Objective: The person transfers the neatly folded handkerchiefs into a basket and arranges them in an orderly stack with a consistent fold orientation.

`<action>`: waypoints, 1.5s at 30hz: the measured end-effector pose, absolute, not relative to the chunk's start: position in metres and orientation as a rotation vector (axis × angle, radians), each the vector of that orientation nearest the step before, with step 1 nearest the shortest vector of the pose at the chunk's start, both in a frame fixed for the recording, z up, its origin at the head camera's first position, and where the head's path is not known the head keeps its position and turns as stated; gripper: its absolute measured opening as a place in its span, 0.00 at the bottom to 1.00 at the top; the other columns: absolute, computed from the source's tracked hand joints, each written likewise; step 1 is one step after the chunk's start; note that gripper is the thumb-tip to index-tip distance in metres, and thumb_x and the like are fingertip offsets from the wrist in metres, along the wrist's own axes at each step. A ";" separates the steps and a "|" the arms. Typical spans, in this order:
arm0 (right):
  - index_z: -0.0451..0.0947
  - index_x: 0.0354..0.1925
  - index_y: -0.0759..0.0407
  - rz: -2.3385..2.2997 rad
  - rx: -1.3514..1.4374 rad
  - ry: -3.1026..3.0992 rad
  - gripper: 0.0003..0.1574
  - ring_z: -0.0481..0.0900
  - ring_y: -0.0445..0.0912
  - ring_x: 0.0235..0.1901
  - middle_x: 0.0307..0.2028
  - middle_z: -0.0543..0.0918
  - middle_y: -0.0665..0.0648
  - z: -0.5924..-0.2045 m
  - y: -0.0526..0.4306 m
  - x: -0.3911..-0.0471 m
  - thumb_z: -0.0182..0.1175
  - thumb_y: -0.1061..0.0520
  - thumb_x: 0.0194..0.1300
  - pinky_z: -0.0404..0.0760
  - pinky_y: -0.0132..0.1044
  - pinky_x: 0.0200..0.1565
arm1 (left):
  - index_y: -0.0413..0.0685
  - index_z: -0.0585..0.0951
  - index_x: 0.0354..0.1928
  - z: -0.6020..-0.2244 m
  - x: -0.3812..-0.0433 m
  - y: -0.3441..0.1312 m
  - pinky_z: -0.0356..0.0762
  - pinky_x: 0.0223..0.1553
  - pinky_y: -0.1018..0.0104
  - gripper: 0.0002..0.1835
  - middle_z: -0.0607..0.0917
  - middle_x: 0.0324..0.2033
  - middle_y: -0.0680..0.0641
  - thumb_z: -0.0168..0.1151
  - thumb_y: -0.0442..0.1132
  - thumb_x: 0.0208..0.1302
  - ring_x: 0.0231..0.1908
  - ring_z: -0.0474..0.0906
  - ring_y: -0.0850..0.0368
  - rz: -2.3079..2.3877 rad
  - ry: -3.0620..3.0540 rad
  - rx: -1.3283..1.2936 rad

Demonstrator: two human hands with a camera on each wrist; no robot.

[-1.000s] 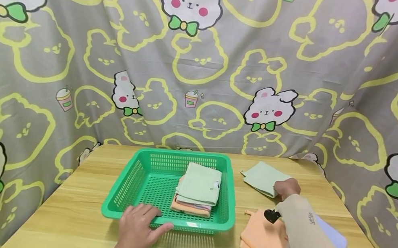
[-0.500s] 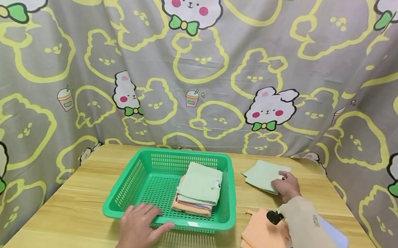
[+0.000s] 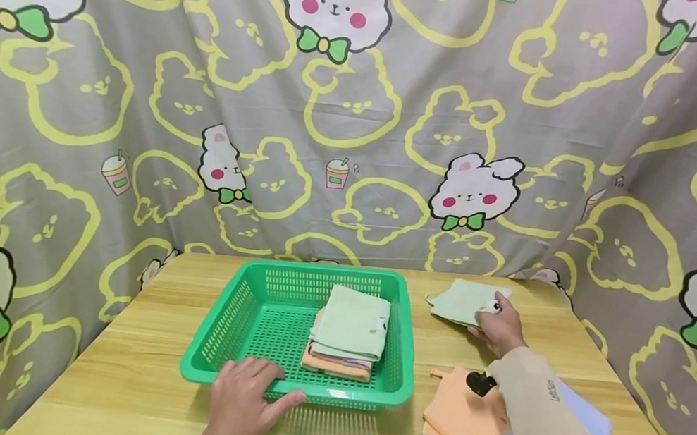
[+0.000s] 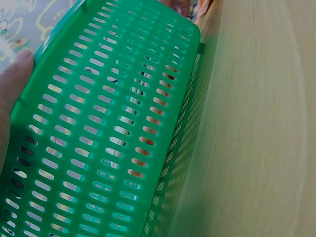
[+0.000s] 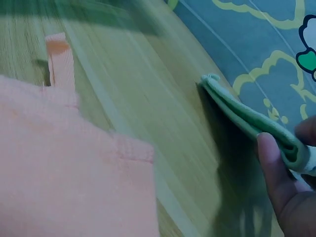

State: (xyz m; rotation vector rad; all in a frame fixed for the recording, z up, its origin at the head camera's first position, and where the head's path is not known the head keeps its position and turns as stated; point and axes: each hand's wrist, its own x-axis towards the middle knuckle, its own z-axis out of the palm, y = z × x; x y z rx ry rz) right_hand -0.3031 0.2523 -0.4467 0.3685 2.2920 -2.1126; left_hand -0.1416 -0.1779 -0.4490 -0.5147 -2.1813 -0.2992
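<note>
My right hand [image 3: 501,326] pinches the near right edge of a folded pale green towel [image 3: 461,302] with a small eye design, at the back right of the table. In the right wrist view, thumb and fingers hold the folded layers of this green towel [image 5: 252,118], which is partly raised and casts a shadow. My left hand [image 3: 243,398] grips the front rim of a green plastic basket [image 3: 397,386], fingers over the rim and thumb outside. Inside the basket, on its right side, lies a stack of folded towels [image 3: 350,320], a pale green one on top.
An orange towel [image 3: 462,414] lies front right, partly under the right sleeve [image 3: 551,416]. Behind that sleeve a blue towel or cloth [image 3: 586,412] shows in part. A patterned curtain [image 3: 359,119] borders the wooden table [image 3: 136,358] at the back and sides.
The right hand has turned and raised the near edge of the pale green towel, and its eye design has come into view. The left hand and basket have not moved.
</note>
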 end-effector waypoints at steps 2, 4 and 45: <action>0.32 0.76 0.57 -2.089 0.379 2.333 0.52 0.72 0.57 0.49 0.72 0.38 0.74 -0.444 0.252 -0.304 0.49 0.68 0.65 0.82 0.37 0.38 | 0.58 0.81 0.22 -0.449 -0.141 -0.178 0.65 0.26 0.65 0.31 0.83 0.23 0.59 0.50 0.76 0.58 0.25 0.79 0.60 -0.299 -2.180 -0.513; 0.34 0.76 0.60 -2.035 0.389 2.389 0.49 0.69 0.59 0.52 0.71 0.44 0.75 -0.441 0.252 -0.304 0.49 0.64 0.66 0.82 0.37 0.39 | 0.58 0.81 0.22 -0.448 -0.141 -0.178 0.65 0.26 0.65 0.31 0.83 0.22 0.59 0.50 0.76 0.58 0.25 0.79 0.60 -0.296 -2.181 -0.512; 0.36 0.76 0.61 -2.171 0.305 2.433 0.53 0.66 0.38 0.24 0.67 0.54 0.69 -0.394 0.235 -0.302 0.49 0.71 0.59 0.73 0.31 0.27 | 0.57 0.81 0.22 -0.446 -0.141 -0.178 0.65 0.26 0.64 0.31 0.82 0.22 0.59 0.50 0.76 0.58 0.25 0.79 0.59 -0.289 -2.189 -0.514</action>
